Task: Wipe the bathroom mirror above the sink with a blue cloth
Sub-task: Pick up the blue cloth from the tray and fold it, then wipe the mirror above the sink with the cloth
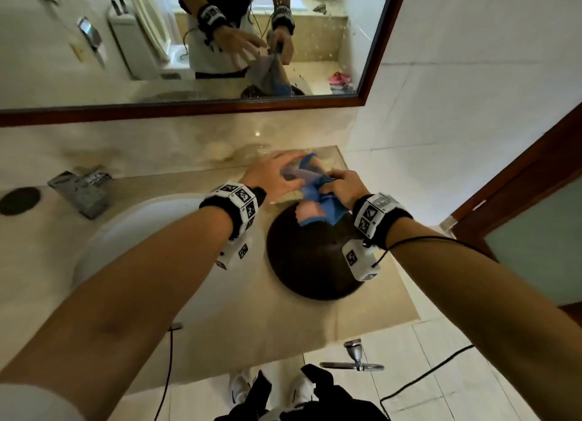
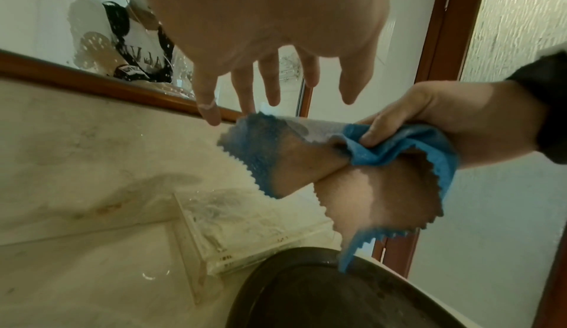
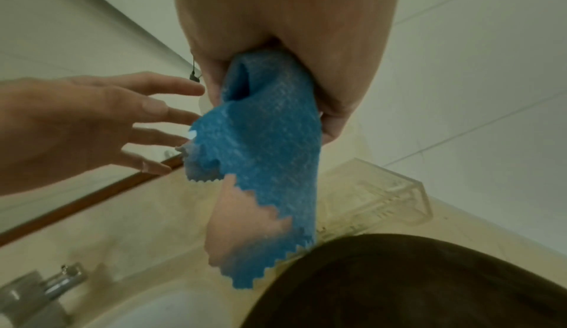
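Gripping the cloth [image 1: 318, 197] in a bunch, the right hand [image 1: 341, 186] held it in the air over the back right part of the bench [image 1: 315, 319], its fingers [image 2: 372, 132] curled round the gathered middle. The cloth was blue on one side and pale pink on the other, with zigzag edges; its loose end hung down to the rim of a dark round bowl [image 1: 308, 256] that stood on the bench, though whether it touched the rim could not be told. The left hand [image 1: 274, 176] was released, fingers [image 2: 245, 90] straight and spread, reaching toward the upper flap of the cloth; its fingertips lay just beside that flap, and contact could not be made out. Both hands were below the mirror [image 1: 189, 42], which hung on the wall in a dark wooden frame above the bench, and the cloth was well apart from the glass. White specks and drops dotted the mirror's right part, and the two hands with the cloth showed in its reflection. A white sink [image 1: 132, 241] was set in the bench to the left of the bowl, with a chrome tap [image 1: 82, 189] behind it. A clear plastic box [image 3: 377, 199] stood behind the bowl near the wall corner. Both wrists wore black bands with white marker blocks, and a thin black cable ran from the right one.
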The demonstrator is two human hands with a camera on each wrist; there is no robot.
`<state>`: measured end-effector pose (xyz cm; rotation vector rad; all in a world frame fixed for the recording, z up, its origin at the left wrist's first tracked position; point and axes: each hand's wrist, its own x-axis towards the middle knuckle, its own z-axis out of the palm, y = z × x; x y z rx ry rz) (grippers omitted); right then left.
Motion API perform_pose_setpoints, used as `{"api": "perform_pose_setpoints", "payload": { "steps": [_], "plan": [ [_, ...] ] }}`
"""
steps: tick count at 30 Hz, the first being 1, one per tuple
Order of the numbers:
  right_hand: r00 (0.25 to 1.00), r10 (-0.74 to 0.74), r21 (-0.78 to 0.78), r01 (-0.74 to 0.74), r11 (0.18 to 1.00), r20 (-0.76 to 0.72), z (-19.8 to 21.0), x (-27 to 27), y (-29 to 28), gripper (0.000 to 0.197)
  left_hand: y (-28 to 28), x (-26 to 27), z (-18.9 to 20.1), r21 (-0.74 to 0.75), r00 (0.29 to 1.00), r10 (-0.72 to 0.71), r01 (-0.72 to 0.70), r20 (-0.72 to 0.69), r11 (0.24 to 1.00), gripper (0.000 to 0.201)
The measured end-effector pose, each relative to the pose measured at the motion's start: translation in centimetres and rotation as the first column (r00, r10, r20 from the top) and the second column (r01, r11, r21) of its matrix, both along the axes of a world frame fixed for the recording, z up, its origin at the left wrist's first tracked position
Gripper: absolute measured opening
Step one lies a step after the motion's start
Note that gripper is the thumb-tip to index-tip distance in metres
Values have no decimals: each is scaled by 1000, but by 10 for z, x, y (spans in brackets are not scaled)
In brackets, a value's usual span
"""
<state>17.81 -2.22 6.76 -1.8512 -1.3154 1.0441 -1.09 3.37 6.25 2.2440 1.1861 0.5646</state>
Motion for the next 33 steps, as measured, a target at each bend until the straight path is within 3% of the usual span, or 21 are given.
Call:
{"api": "perform_pose_setpoints", "payload": {
  "steps": [4,8,11,14,20,24,28,30,33],
  "plan": [
    [988,-35,42,41,998,-149,21,-11,9,27,2,-4,15,27,999,23,-24,41,999,65],
    [978,-30,66,45,997,-205,32,-20,24,15,2,-10,28,-51,998,48,-46,40,998,75],
    [922,-38,83,75,994,-385,48,-34,29,20,2,-14,37,-92,997,44,-38,57,995,76],
    [880,-17,91,68,994,-474,64,-46,33,32,3,-19,48,-109,993,42,-30,109,994,82],
    [847,-43,52,83,995,-530,87,-65,41,34,13,-28,65,-50,973,93,-85,213,995,61],
    [911,-37,115,92,989,-412,97,-74,47,31,21,-36,78,-18,962,170,-170,216,985,32],
    [967,-46,231,105,967,-249,100,-83,53,21,24,-40,88,29,948,210,-223,237,974,23],
    [989,-87,290,118,950,-119,100,-87,56,31,28,-42,93,33,942,210,-226,261,974,22],
    [994,-108,368,107,924,-19,103,-90,60,68,34,-48,97,28,940,187,-203,285,979,21]
  ]
}}
